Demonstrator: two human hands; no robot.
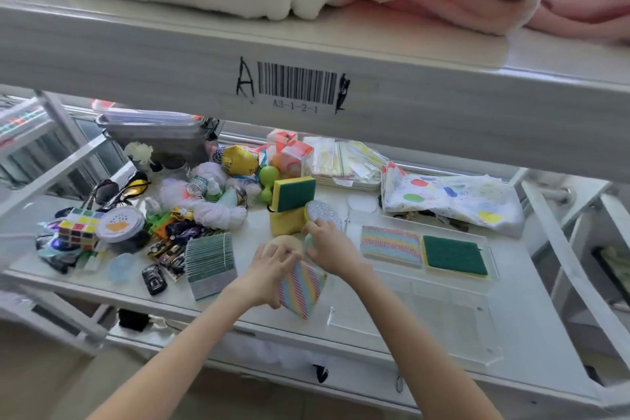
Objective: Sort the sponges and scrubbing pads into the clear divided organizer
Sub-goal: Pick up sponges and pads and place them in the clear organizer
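The clear divided organizer (453, 317) lies on the white shelf at the right. Its far compartments hold a rainbow-striped pad (390, 245) and a green-and-yellow sponge (455, 255). My left hand (271, 278) grips another rainbow-striped pad (301, 288), tilted, just left of the organizer. My right hand (329, 247) pinches a round silver-glitter pad (325, 211) with a yellow rim. Behind it a green-topped yellow sponge (295, 193) leans on a yellow sponge (284, 223). A round beige sponge (284, 242) sits behind my left hand, partly hidden.
A stack of grey-green scrubbing pads (209, 261) stands left of my hands. Toy cars, a puzzle cube (78, 227), a round tub (119, 223), sunglasses and yarn crowd the left. A spotted cloth (453, 198) lies behind the organizer. The upper shelf beam (306, 54) overhangs.
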